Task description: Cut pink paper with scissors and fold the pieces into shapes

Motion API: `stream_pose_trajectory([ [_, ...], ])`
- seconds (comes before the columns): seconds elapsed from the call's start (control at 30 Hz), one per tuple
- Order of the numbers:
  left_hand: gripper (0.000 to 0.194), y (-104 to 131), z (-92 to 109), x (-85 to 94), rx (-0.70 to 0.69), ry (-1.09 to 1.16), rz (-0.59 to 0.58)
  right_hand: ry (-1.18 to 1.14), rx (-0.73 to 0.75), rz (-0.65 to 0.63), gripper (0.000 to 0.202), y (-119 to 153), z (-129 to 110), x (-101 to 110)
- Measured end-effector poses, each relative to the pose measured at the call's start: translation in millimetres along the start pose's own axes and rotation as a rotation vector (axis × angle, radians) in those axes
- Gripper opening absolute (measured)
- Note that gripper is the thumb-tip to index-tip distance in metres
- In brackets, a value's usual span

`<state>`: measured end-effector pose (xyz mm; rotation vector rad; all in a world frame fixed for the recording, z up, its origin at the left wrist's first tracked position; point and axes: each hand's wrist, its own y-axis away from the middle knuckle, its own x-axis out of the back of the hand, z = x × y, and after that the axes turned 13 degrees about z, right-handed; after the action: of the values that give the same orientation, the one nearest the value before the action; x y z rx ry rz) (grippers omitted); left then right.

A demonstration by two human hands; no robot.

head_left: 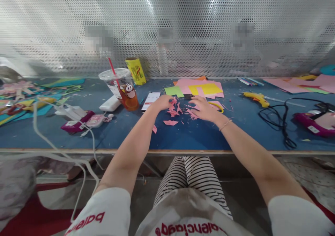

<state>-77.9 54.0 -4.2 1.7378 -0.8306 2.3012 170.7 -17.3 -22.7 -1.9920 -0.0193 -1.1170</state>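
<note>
Pink paper scraps (172,111) lie in a loose pile on the blue table, between my two hands. My left hand (165,103) is at the pile's left side, its fingers curled together with bits of pink paper at the tips. Across from it, my right hand (203,109) rests low over thin pink strips (192,113), fingers apart and touching them. A yellow loop-shaped handle (220,107) shows just beyond my right wrist; the rest of it is hidden. One larger pink piece (171,122) lies nearer the table's front edge.
Behind my hands are stacked coloured sheets (205,89). On the left stand a phone (151,100), a drink cup (128,93) with a straw and a yellow roll (136,72). Rightward lie a yellow glue gun (256,99) and black cable (282,124). Perforated metal (193,51) closes the back.
</note>
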Motion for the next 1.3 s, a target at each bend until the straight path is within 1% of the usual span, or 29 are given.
stream_pose_trajectory([
  [0.03, 0.04, 1, 3, 0.6, -0.014, 0.013, -0.045, -0.038, 0.09, -0.059, 0.037, 0, -11, -4],
  [0.07, 0.037, 2, 5, 1.0, -0.034, 0.006, -0.067, -0.06, 0.17, -0.113, 0.035, 1, -22, -9],
  [0.1, 0.036, 2, 7, 1.1, -0.057, 0.002, -0.076, -0.061, 0.219, -0.166, 0.037, 2, -32, -13],
  [0.13, 0.034, 2, 7, 1.0, -0.075, -0.003, -0.075, -0.046, 0.238, -0.204, 0.041, 4, -40, -18],
  [0.2, 0.033, 2, 7, 0.4, -0.098, -0.006, -0.048, 0.005, 0.216, -0.254, 0.047, 6, -50, -25],
  [0.3, 0.032, 2, 6, 0.2, -0.111, 0.014, -0.011, 0.071, 0.134, -0.311, 0.056, 9, -52, -32],
  [0.4, 0.032, 2, 8, 2.8, -0.089, 0.023, -0.014, 0.074, 0.076, -0.33, 0.055, 8, -49, -33],
  [0.47, 0.034, 3, 9, 6.2, -0.05, 0.017, -0.005, 0.048, 0.047, -0.304, 0.049, 7, -48, -31],
  [0.53, 0.036, 3, 9, 10.0, -0.015, 0.006, 0.001, 0.019, -0.004, -0.237, 0.045, 5, -46, -27],
  [0.63, 0.038, 3, 7, 14.5, 0.004, -0.01, 0.005, -0.019, -0.08, -0.065, 0.039, 1, -38, -20],
  [0.7, 0.039, 2, 5, 16.6, -0.001, -0.027, 0.008, -0.041, -0.092, 0.057, 0.035, -2, -30, -16],
  [0.77, 0.038, 1, 6, 18.7, 0.006, -0.051, -0.007, -0.051, -0.087, 0.141, 0.031, -4, -24, -12],
  [0.83, 0.035, 2, 11, 21.7, 0.041, -0.083, -0.03, -0.052, -0.09, 0.192, 0.029, -5, -19, -10],
  [0.93, 0.026, 5, 22, 26.2, 0.143, -0.173, -0.044, -0.06, -0.091, 0.208, 0.026, -6, -18, -7],
  [1.0, 0.036, 7, 30, 26.9, 0.19, -0.234, -0.039, -0.068, -0.072, 0.177, 0.025, -5, -18, -6],
  [1.03, 0.04, 8, 33, 26.1, 0.198, -0.258, -0.03, -0.069, -0.06, 0.155, 0.025, -5, -18, -6],
  [1.07, 0.04, 9, 35, 24.6, 0.201, -0.272, -0.046, -0.066, -0.049, 0.134, 0.026, -5, -19, -6],
  [1.2, 0.025, 9, 36, 16.6, 0.198, -0.244, -0.081, -0.058, -0.021, 0.094, 0.026, -6, -18, -7],
  [1.3, 0.022, 9, 33, 13.5, 0.184, -0.217, -0.105, -0.067, -0.013, 0.099, 0.026, -5, -16, -10],
])
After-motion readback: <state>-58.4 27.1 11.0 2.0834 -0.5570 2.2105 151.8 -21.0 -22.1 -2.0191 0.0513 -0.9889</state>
